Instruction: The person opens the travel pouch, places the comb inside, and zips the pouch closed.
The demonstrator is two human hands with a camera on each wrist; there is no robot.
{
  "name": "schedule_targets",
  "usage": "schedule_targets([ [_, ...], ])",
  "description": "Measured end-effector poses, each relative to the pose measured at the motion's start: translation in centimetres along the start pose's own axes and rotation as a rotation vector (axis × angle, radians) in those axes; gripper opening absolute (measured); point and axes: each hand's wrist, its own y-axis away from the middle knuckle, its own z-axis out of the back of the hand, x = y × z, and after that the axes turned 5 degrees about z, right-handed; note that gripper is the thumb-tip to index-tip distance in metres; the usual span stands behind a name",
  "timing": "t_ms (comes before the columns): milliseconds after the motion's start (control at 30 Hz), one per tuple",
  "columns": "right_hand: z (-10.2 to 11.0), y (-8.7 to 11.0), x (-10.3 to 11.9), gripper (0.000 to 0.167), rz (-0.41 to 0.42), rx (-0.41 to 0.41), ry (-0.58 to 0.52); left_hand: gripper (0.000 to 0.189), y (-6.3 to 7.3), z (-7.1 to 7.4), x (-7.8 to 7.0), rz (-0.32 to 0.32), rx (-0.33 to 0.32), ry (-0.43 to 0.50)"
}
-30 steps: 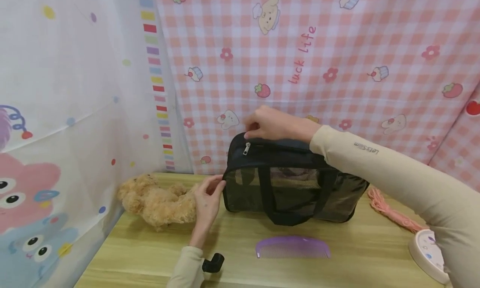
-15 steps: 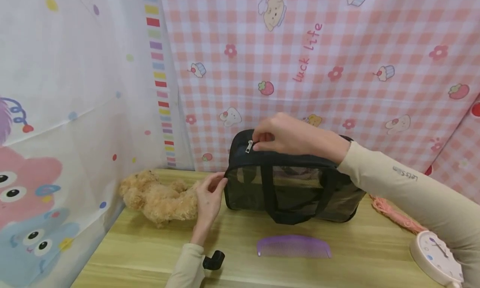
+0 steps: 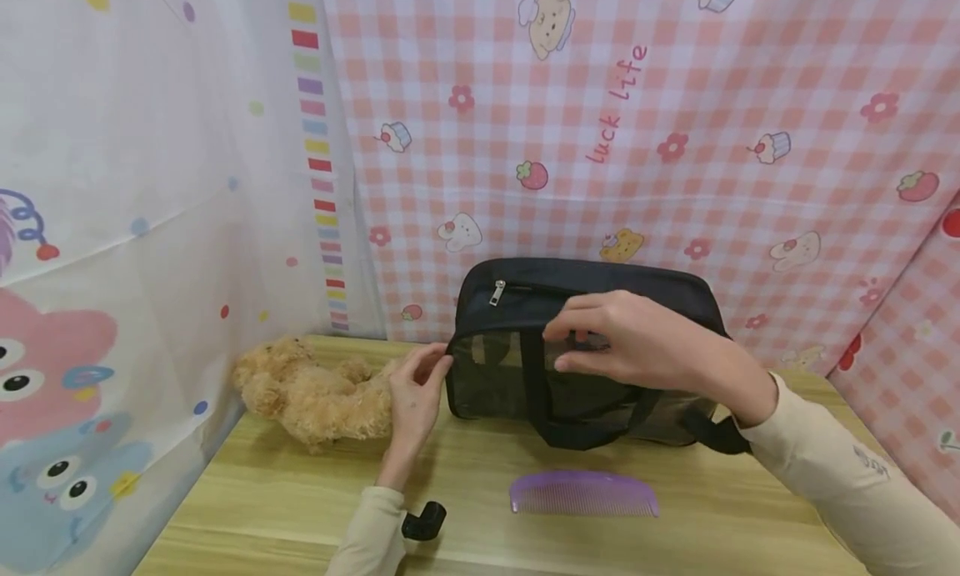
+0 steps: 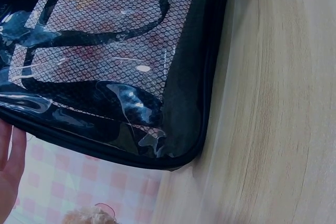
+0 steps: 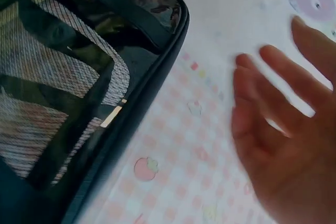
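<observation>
A black pet carrier bag (image 3: 487, 384) with clear and mesh panels stands on the table, its handle strap hanging down the front. Its metal zipper pull (image 3: 497, 293) lies near the left end of the top. My left hand (image 3: 414, 401) pinches the bag's left edge between thumb and fingers; in the left wrist view only its fingers (image 4: 17, 153) show at the bag's rim. My right hand (image 3: 637, 343) hovers in front of the bag, fingers loosely bent and holding nothing. In the right wrist view this hand is apart from the bag.
A tan plush dog (image 3: 315, 397) lies on the table left of the bag. In front of the bag is a purple comb (image 3: 585, 494). A black angular device (image 3: 425, 522) sits by the left cuff. Behind the bag hangs a pink checked curtain (image 3: 570, 209).
My right hand has left the zipper pull at the top and come down and right, in front of the bag. Its arm now covers the pink cord and white clock. The left hand stays.
</observation>
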Motion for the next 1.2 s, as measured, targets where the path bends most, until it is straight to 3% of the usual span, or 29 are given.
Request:
schedule_targets([
  [167,-1.1,4.1,-0.4,0.037,-0.176,0.114,-0.189,0.015,0.0,0.0,0.1,-0.018,0.0,-0.005],
  [267,-2.0,6.6,-0.8,0.042,-0.274,0.085,-0.293,0.015,-0.2,-0.1,0.1,-0.032,0.02,0.003],
  [433,-3.9,9.5,-1.3,0.043,-0.383,0.004,-0.338,0.015,-0.3,-0.1,0.1,-0.047,0.033,0.022],
  [767,-8.3,11.8,-2.6,0.04,-0.371,-0.057,-0.428,0.015,-0.2,-0.1,0.2,-0.034,0.035,0.027],
  [1033,-14.4,12.6,-4.6,0.032,-0.348,-0.135,-0.561,0.015,-0.3,0.1,1.2,-0.052,0.011,0.023],
  [1200,-17.0,13.3,-5.3,0.029,-0.389,-0.131,-0.658,0.015,-0.1,0.3,0.6,-0.041,-0.001,0.021],
])
